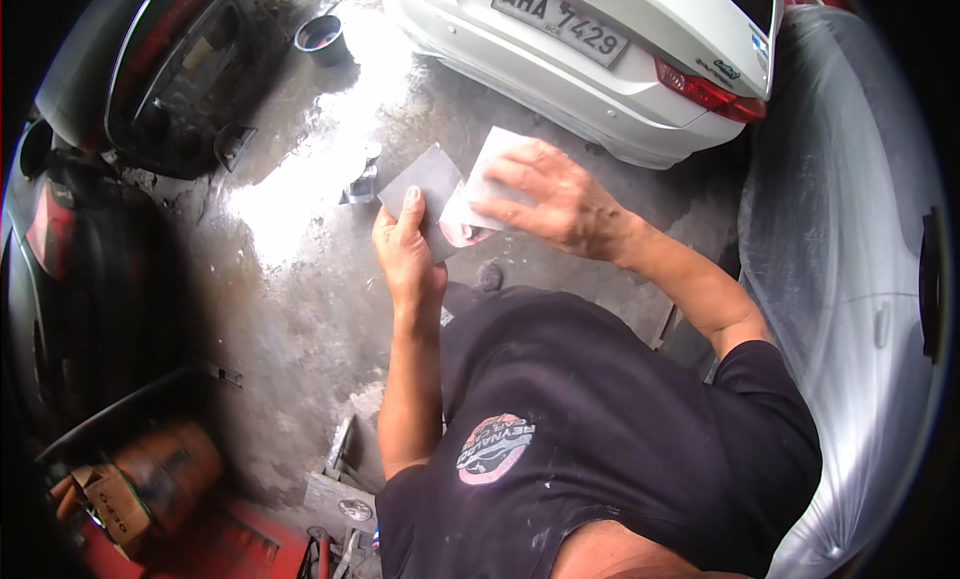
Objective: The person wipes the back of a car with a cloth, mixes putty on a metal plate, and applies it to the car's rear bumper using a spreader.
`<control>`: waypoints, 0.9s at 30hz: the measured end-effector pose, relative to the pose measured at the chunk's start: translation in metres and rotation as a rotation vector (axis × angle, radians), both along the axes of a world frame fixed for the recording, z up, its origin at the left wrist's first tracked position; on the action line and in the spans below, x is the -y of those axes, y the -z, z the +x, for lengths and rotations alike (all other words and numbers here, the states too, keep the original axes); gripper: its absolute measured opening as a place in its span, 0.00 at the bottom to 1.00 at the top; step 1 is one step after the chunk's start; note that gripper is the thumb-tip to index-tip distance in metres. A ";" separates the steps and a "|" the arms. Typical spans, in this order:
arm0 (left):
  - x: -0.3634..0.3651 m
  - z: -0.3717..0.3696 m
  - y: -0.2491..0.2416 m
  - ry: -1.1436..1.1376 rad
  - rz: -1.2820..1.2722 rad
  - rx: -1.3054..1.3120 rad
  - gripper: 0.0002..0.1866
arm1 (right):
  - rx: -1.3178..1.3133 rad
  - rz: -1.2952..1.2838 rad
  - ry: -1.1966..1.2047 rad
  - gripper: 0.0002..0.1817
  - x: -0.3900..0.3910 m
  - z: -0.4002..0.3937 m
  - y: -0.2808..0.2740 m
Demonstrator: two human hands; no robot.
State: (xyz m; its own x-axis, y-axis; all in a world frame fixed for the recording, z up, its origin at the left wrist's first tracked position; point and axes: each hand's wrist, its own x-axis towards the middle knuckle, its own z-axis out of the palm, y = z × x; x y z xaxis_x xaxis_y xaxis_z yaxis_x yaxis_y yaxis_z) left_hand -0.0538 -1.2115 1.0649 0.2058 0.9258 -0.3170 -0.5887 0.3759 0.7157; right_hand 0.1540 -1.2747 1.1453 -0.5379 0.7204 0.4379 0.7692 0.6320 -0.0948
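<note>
My left hand (408,254) grips a grey flat plate (432,174) by its near edge, with the thumb on top. My right hand (560,197) holds a thin white flat sheet (498,151), fingers laid over its face. The white sheet overlaps the right side of the grey plate. Just under it shows a pinkish-white smeared patch (462,231), probably paste; its full extent is hidden by the sheet and fingers. Both hands are in front of my dark shirt, above the concrete floor.
A white car's rear bumper (570,89) is ahead. Plastic sheeting (840,279) covers something to the right. Dark car parts (180,89) stand on the left. A black tub (320,41) sits on the floor. A cardboard box (115,509) and red surface (240,544) lie lower left.
</note>
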 end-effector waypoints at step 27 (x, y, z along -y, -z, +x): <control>-0.006 -0.003 -0.023 -0.167 0.237 -0.032 0.12 | -0.261 -0.321 0.004 0.29 0.009 0.008 0.022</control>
State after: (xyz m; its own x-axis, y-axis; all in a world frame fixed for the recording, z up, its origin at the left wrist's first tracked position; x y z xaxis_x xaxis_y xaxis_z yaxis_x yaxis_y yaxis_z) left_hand -0.0568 -1.2059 1.0880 0.0375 0.9951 -0.0913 -0.6037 0.0953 0.7915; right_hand 0.1618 -1.2834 1.1230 -0.4354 0.8446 0.3117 0.6954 0.5354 -0.4794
